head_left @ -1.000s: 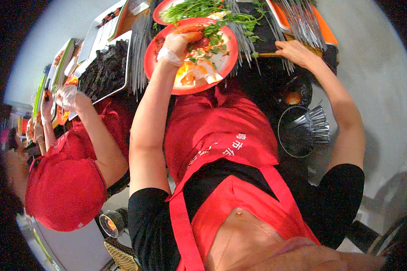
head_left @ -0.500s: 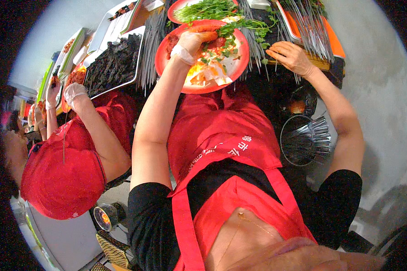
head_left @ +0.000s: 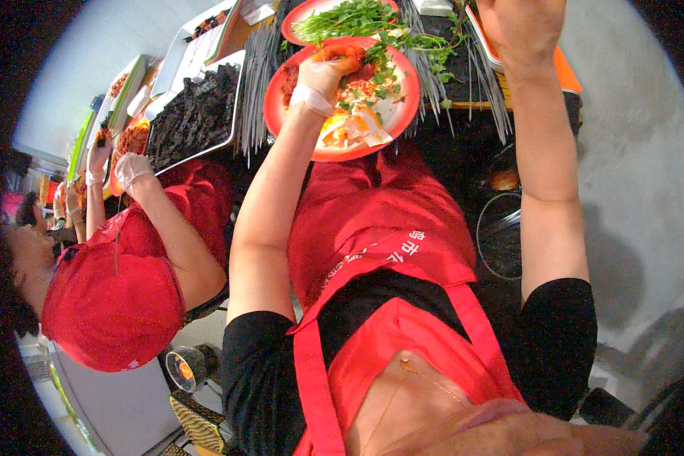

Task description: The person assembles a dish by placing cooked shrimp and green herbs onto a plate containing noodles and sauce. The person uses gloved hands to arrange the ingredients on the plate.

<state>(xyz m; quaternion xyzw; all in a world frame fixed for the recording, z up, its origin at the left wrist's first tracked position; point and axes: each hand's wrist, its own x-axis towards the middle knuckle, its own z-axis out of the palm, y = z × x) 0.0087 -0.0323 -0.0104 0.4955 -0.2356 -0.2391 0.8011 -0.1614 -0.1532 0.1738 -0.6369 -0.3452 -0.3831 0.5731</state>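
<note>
My left hand (head_left: pixel 321 76), in a thin clear glove stained orange at the fingers, is curled over red seasoned meat (head_left: pixel 290 80) on a round plate (head_left: pixel 334 155) with an orange-red rim. What those fingers grip, if anything, is hidden. Beside the fingertips lie leafy green herb sprigs (head_left: pixel 387 82). Crumpled white, orange-stained scraps (head_left: pixel 355 126) sit at the plate's near side. Up at the top right, my right hand (head_left: pixel 523 30) reaches over the edge of a tray. The picture's upper edge cuts off its fingers.
Behind the plate, another plate holds long-stemmed greens (head_left: pixel 338 21). Thin metal skewers (head_left: pixel 257 95) line both sides. At left, a tray holds dark strips (head_left: pixel 194 114). A co-worker in a red cap (head_left: pixel 114 308) sits close on my left. A wire basket (head_left: pixel 500 243) stands low at right.
My right hand has moved up and away from the herbs, toward the tray at top right. The left hand remains on the plate, its fingers slightly shifted.
</note>
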